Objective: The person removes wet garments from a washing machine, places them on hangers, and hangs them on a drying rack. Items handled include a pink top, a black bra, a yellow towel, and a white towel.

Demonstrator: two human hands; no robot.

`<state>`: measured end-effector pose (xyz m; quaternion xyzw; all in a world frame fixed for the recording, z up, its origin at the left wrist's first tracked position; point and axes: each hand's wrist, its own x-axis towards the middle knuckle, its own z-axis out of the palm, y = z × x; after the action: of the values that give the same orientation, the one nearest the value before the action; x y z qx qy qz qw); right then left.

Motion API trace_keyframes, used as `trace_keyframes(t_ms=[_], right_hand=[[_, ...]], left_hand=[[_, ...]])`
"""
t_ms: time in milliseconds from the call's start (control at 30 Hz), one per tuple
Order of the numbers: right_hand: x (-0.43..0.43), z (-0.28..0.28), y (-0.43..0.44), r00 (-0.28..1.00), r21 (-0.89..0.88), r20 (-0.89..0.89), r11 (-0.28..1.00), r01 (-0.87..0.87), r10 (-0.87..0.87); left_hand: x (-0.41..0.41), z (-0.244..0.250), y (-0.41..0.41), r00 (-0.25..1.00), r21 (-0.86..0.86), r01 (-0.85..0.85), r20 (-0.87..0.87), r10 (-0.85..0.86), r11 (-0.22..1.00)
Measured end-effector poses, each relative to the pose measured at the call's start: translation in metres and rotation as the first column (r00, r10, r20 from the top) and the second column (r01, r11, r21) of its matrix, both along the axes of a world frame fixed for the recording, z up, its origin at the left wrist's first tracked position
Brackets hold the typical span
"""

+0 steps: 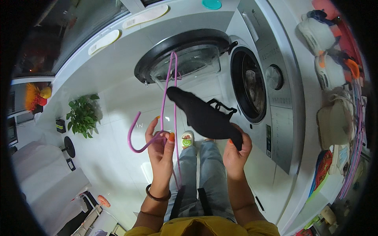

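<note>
My left hand [161,150] grips a pink-purple clothes hanger [164,100] by its neck, between thumb and fingers. The hanger is on its side, its hook [130,138] pointing left and its long body running up and down the view. From my right hand [237,156] a small black garment [203,118] with thin straps extends up and left, pinched at its lower right end; it may be a folded bra, but I cannot tell for sure. Its upper left tip overlaps the hanger in view; whether they touch is unclear.
A front-loading washing machine [274,126] stands to the right, its round door [183,56] swung out ahead. Shoes [330,70] and several spare hangers [354,141] crowd the top at far right. Insoles [146,16] lie on the sill. A potted plant [82,115] is at left.
</note>
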<state>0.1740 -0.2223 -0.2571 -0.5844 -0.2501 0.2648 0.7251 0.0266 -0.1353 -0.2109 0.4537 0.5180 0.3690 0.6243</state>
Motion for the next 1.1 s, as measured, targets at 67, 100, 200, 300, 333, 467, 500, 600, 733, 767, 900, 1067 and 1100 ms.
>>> trace_keyframes(t_ms=[67, 100, 200, 300, 333, 467, 500, 600, 733, 767, 900, 1067, 1100], right_hand=[[-0.008, 0.012, -0.001, 0.999, 0.050, 0.028, 0.998, -0.046, 0.045], [-0.013, 0.017, -0.002, 0.995, 0.056, 0.068, 0.995, -0.079, 0.075], [-0.020, 0.040, -0.001, 0.955, 0.099, 0.252, 0.978, -0.184, 0.155], [-0.029, 0.067, 0.002, 0.882, 0.151, 0.444, 0.958, -0.245, 0.156], [-0.030, 0.078, 0.002, 0.855, 0.125, 0.482, 0.952, -0.280, 0.189], [-0.038, 0.111, -0.001, 0.830, 0.106, 0.508, 0.940, -0.325, 0.230], [-0.038, 0.118, -0.001, 0.821, 0.102, 0.519, 0.937, -0.333, 0.236], [-0.037, 0.139, -0.003, 0.806, 0.087, 0.529, 0.927, -0.365, 0.267], [-0.032, 0.168, -0.006, 0.768, 0.045, 0.571, 0.923, -0.382, 0.290], [-0.031, 0.177, -0.007, 0.758, 0.035, 0.578, 0.919, -0.392, 0.301], [-0.028, 0.208, -0.009, 0.741, 0.010, 0.590, 0.915, -0.404, 0.320], [-0.027, 0.239, -0.010, 0.706, 0.000, 0.636, 0.915, -0.403, 0.311], [-0.026, 0.242, -0.011, 0.702, 0.002, 0.642, 0.915, -0.404, 0.309]], left_hand=[[-0.002, 0.016, 0.000, 1.000, 0.081, -0.020, 0.006, 0.019, 0.997], [-0.004, 0.024, 0.000, 1.000, 0.122, -0.031, 0.009, 0.030, 0.992], [-0.013, 0.050, 0.002, 1.000, 0.180, 0.006, 0.015, -0.009, 0.984], [-0.027, 0.070, 0.005, 0.997, 0.229, 0.074, -0.007, -0.074, 0.971], [-0.031, 0.078, 0.005, 0.992, 0.263, 0.128, -0.043, -0.121, 0.956], [-0.043, 0.107, 0.003, 0.970, 0.319, 0.243, -0.066, -0.235, 0.916], [-0.048, 0.110, 0.003, 0.962, 0.352, 0.273, -0.070, -0.266, 0.895], [-0.054, 0.127, 0.004, 0.912, 0.341, 0.398, -0.047, -0.407, 0.852], [-0.055, 0.149, 0.001, 0.873, 0.338, 0.454, 0.015, -0.487, 0.825], [-0.055, 0.154, 0.000, 0.869, 0.337, 0.452, 0.042, -0.492, 0.826], [-0.053, 0.172, -0.003, 0.841, 0.344, 0.506, 0.007, -0.541, 0.791], [-0.050, 0.199, -0.008, 0.835, 0.329, 0.525, -0.023, -0.549, 0.785], [-0.049, 0.201, -0.008, 0.822, 0.376, 0.540, -0.044, -0.567, 0.753]])
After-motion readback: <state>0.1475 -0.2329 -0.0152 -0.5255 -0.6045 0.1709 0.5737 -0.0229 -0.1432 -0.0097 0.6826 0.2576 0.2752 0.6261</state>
